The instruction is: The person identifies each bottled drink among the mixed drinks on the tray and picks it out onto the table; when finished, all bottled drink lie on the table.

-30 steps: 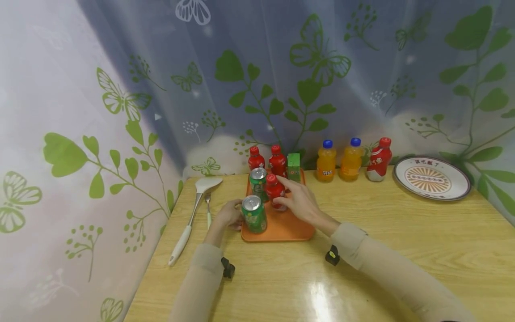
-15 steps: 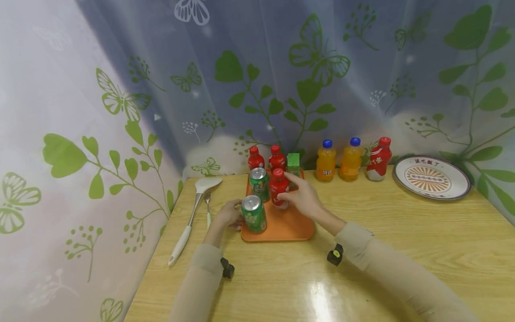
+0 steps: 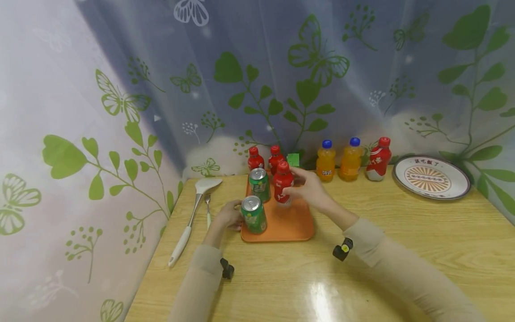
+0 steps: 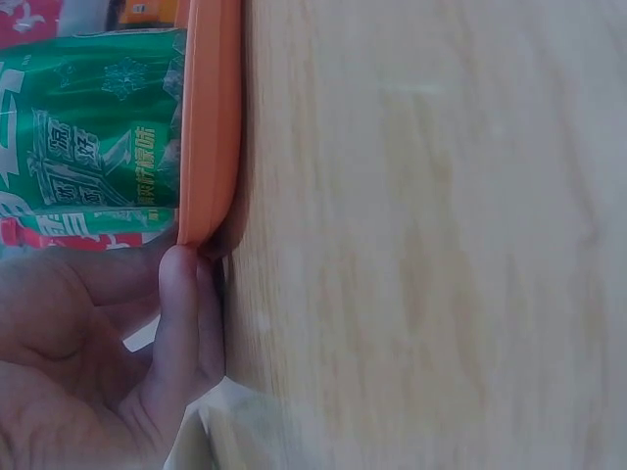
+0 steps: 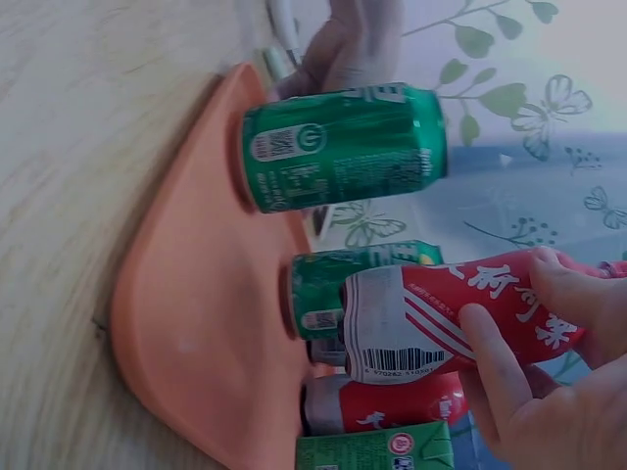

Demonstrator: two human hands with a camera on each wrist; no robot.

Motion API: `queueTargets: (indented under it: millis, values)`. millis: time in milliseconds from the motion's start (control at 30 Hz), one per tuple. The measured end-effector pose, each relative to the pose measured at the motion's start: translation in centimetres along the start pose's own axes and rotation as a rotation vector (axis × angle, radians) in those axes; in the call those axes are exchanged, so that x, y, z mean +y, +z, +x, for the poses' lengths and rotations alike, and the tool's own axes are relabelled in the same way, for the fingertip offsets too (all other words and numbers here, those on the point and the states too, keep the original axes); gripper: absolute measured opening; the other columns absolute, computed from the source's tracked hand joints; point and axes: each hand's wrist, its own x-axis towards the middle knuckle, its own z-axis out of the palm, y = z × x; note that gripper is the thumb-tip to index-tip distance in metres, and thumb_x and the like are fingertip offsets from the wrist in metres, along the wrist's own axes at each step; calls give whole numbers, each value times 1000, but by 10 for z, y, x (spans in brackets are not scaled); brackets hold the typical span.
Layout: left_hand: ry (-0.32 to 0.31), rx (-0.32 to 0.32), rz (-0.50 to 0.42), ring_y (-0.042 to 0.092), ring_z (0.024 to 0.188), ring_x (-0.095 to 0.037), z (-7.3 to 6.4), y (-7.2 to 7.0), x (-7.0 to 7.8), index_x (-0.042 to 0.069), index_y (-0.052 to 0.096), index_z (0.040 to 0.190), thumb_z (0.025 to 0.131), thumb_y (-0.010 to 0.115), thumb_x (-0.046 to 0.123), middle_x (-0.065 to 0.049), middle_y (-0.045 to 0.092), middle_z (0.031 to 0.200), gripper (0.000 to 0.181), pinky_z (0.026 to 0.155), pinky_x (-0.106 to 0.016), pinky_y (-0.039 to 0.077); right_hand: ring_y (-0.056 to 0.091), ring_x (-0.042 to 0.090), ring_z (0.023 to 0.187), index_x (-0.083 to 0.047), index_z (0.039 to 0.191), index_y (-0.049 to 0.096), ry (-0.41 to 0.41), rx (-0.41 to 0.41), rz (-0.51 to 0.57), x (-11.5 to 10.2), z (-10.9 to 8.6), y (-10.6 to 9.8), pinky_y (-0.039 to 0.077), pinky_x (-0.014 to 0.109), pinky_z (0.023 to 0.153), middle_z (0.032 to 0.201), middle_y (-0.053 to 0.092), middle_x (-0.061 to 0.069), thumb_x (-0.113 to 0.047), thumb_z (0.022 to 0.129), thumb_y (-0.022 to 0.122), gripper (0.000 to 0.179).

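Observation:
My right hand [image 3: 313, 191] grips a red drink bottle [image 3: 283, 184] with a white lower label. In the right wrist view the bottle [image 5: 402, 318] is held clear of the orange tray [image 5: 211, 304], its base pointing at it. At the tray's left edge my left hand [image 3: 228, 215] pinches the rim; thumb and fingers meet the tray [image 4: 211, 117] corner in the left wrist view. Two green soda cans [image 3: 254, 219] stand along the tray's left side, one behind the other. Behind them are two more red bottles [image 3: 276, 160] and a green carton [image 3: 293, 159], partly hidden by the right hand.
Left of the tray lie a white-handled spatula [image 3: 189, 226] and a fork [image 3: 208, 208]. Two orange juice bottles [image 3: 326, 163] and another red bottle [image 3: 379, 160] stand at the back, beside a patterned oval plate [image 3: 432, 177]. A curtain [image 3: 257, 89] hangs behind the table.
My right hand has carried the red bottle to the right and slightly up, now covering most of the green carton. The left hand, cans and tray stay where they were.

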Motion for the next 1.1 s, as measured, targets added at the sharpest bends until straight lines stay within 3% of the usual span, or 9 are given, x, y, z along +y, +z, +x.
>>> queueTargets:
  millis: [167,567,900,1100]
  values:
    - [-1,5,2,54,61,-13,0,-1,0,12,51,154,93,57,-11,-5,55,74,65,48,-19,57,67,40,123,-11,159,47,74,-66,141,-9,2,-15,70,41,84,146,60,24,-6,93,78,73]
    - [-6,7,-4,54,61,-13,-1,-1,0,12,50,155,93,56,-12,-6,56,75,67,49,-19,57,73,28,114,-10,158,44,184,-251,218,-15,4,-51,68,46,93,154,52,24,1,93,73,72]
    - [10,7,7,56,63,-14,-1,1,-1,11,48,156,93,58,-11,-7,57,77,68,49,-19,58,73,21,111,-4,162,35,139,-359,290,-13,0,-74,68,43,93,162,41,27,3,94,68,76]
    - [10,-3,1,58,65,-14,-1,-1,-2,11,49,156,93,58,-10,-8,60,80,67,53,-23,61,70,22,121,-9,156,45,121,-413,285,-15,-1,-87,68,46,94,152,56,11,5,93,70,70]
